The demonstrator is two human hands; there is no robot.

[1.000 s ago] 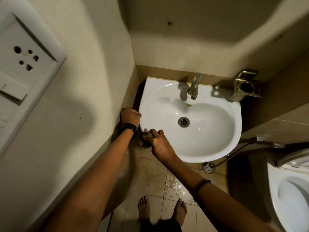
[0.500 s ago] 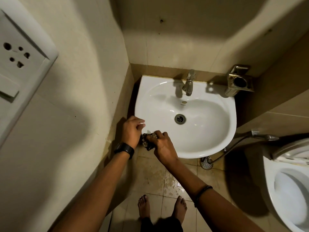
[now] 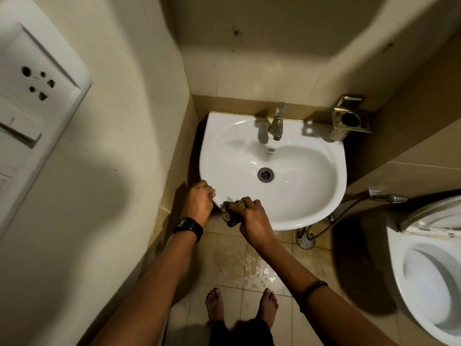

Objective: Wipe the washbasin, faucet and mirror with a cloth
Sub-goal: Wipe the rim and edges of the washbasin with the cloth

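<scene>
Cloth (image 3: 230, 213) in right hand (image 3: 252, 218) on washbasin (image 3: 324, 196) rim

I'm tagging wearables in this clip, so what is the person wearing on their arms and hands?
Both forearms are bare, with no sleeves or gloves in view. The left hand has a black watch with a wide strap and dark face at its wrist. The right hand has a thin dark band further up the forearm. No rings are visible.

Cream walls (image 3: 262, 58) close in tight here, shadows cutting across them. On the left wall sits a white socket and switch plate (image 3: 37, 96). Down below, the beige tiled floor (image 3: 262, 270) shines wet in patches. At the right edge stands an open white toilet (image 3: 424, 283).
</scene>
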